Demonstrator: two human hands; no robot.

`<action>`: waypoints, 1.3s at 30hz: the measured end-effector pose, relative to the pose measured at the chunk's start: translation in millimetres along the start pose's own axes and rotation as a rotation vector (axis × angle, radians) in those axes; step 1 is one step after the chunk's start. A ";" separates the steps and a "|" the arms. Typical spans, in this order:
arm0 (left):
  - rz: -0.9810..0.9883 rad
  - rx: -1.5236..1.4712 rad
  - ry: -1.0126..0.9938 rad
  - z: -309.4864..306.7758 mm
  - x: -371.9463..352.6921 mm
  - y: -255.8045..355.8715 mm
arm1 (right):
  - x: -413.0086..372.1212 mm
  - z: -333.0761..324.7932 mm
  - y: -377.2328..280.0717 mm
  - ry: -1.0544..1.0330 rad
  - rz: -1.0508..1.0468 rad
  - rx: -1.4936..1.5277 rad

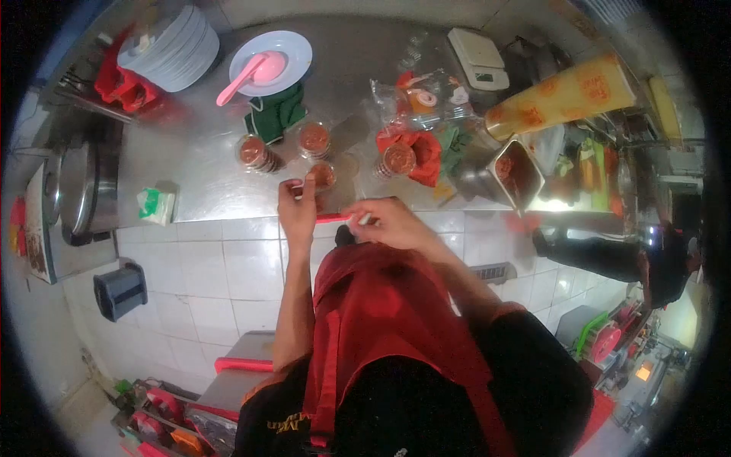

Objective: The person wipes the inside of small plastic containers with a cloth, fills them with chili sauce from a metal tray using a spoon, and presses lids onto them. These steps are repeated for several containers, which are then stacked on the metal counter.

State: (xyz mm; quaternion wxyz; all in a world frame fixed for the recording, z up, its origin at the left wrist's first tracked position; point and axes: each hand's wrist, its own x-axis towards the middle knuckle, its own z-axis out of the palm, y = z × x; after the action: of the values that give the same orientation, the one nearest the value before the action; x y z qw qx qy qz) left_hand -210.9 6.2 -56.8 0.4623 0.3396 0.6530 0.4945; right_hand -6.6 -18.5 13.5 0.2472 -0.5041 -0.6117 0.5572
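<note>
My left hand [297, 209] is at the counter's front edge with its fingers bent together, right at the left side of a clear cup of reddish-brown sauce [324, 176]. A small pale spot shows at those fingertips; I cannot tell what it is. My right hand [390, 222] is curled in front of my red apron, pinching a small whitish thing [365, 219]. Beyond the left hand stand two stacks of clear cups topped with the same sauce, one at the left [254, 152] and one farther back [314, 139]. Another sauce-topped cup [398, 158] stands to the right, against a red cloth [426, 156].
A metal container of sauce [519, 174] stands right on the steel counter [202, 137]. Behind are a white plate [297, 52] with a pink ladle [265, 68], a green cloth [278, 110], plastic bags [426, 99], a scale [478, 59] and stacked plates [175, 53]. A person [655, 263] is at right.
</note>
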 end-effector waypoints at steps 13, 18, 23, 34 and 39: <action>-0.212 0.165 -0.134 -49.3 -79.4 -17.8 | 112.5 -250.1 33.0 0.505 -0.178 -0.576; -0.311 0.176 -0.131 -58.4 -102.2 -44.6 | 177.1 -267.0 78.6 -0.094 0.224 -0.779; -0.397 0.116 0.028 -75.5 -138.8 -64.9 | 189.3 -291.8 48.5 0.252 0.075 -0.895; -0.534 0.083 0.196 -98.3 -227.7 -77.4 | 306.4 -350.9 91.4 0.555 0.178 -1.049; -0.607 0.084 0.225 -92.1 -253.9 -95.1 | 346.4 -383.4 184.2 0.315 0.158 -1.133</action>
State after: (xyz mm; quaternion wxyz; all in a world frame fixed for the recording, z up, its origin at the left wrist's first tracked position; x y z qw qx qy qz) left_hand -209.3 -279.8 -72.3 0.4991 0.0912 0.7913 0.3411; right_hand 259.7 432.7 -149.4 -0.0149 -0.6783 -0.7304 0.0792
